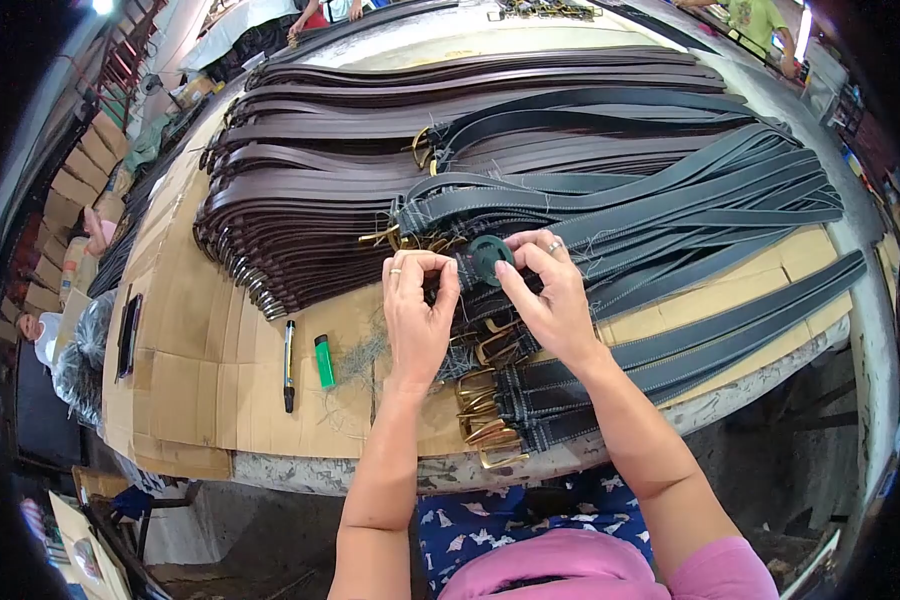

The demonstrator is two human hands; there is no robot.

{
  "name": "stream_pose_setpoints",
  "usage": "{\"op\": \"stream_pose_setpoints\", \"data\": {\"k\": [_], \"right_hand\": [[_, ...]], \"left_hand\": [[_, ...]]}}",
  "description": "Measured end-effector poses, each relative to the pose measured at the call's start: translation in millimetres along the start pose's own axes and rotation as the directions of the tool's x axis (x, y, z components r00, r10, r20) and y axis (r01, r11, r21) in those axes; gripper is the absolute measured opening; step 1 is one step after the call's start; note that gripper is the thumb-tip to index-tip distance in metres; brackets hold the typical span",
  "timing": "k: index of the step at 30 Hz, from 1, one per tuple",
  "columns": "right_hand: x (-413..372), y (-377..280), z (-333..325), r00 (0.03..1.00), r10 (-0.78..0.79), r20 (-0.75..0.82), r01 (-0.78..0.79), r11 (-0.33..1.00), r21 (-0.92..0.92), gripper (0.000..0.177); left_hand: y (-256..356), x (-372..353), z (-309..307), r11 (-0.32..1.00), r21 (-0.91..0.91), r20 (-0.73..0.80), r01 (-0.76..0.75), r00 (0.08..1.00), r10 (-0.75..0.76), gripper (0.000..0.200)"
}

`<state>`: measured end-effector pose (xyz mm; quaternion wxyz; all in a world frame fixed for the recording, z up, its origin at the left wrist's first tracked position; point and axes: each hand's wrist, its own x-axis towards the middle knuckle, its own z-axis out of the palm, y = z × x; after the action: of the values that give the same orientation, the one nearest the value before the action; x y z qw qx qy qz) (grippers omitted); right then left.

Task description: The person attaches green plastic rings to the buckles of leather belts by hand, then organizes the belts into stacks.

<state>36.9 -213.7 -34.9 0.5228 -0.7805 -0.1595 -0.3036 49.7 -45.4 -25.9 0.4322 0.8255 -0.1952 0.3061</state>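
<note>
My right hand (550,298) grips a dark green round disc with a slot or opening in its middle (489,257), thumb and fingers at its right edge. Just left of it, the fingertips of my left hand (417,318) are pinched together; whatever is between them is too small to make out. Both hands are above black belts with pale stitching (660,225), and loose threads trail from several of them. Below the hands lie more black belts (670,355) with gold-coloured buckles (485,425) at their left ends.
Dark brown belts (300,215) are piled at the back left. On the cardboard-covered table (185,370) lie a marker (289,365), a green lighter (325,361), a tangle of thread clippings (363,360) and a dark flat object (129,335). Other people are around the far and left sides.
</note>
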Motion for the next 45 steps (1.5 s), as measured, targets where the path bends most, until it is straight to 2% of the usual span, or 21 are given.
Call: {"op": "stream_pose_setpoints", "data": {"k": [8, 25, 28, 31, 35, 36, 37, 41, 45], "right_hand": [[0, 1, 0, 1.000, 0.005, 0.024, -0.004, 0.998, -0.056, 0.015], [0, 0, 3, 1.000, -0.018, 0.005, 0.018, 0.999, -0.036, 0.016], [0, 1, 2, 1.000, 0.029, -0.001, -0.029, 0.999, 0.024, 0.017], [0, 1, -2, 1.000, 0.030, 0.000, -0.030, 0.997, 0.065, 0.017], [0, -8, -5, 1.000, -0.020, 0.001, 0.020, 0.996, 0.084, 0.013], [-1, -9, -4, 0.999, -0.035, 0.005, 0.034, 0.996, 0.086, 0.013], [-2, -10, -4, 0.999, -0.049, 0.010, 0.048, 0.995, 0.086, 0.012], [-5, -18, -4, 0.995, -0.078, 0.058, 0.073, 0.994, 0.078, 0.011], [-9, -19, -3, 0.991, -0.098, 0.094, 0.092, 0.993, 0.071, 0.011]], "left_hand": [[-1, 0, 0, 1.000, 0.004, 0.005, 0.008, 1.000, -0.008, 0.010], [0, 0, 0, 1.000, 0.015, -0.008, -0.016, 1.000, 0.017, 0.011], [1, -2, -2, 0.996, -0.076, -0.017, 0.045, 0.999, -0.046, 0.010], [2, -1, -13, 0.993, -0.070, -0.091, 0.092, 0.991, -0.098, 0.009], [4, -4, -34, 0.976, 0.209, -0.174, 0.061, 0.984, -0.024, 0.017], [7, -7, -35, 0.991, 0.115, -0.138, 0.070, 0.989, -0.054, 0.021], [9, -12, -35, 0.996, 0.085, -0.070, 0.027, 0.997, -0.021, 0.017], [24, -26, -22, 0.971, 0.231, 0.019, -0.055, 0.998, 0.052, 0.028], [14, -31, -14, 0.968, 0.248, -0.009, -0.046, 0.999, 0.050, 0.016]]}}
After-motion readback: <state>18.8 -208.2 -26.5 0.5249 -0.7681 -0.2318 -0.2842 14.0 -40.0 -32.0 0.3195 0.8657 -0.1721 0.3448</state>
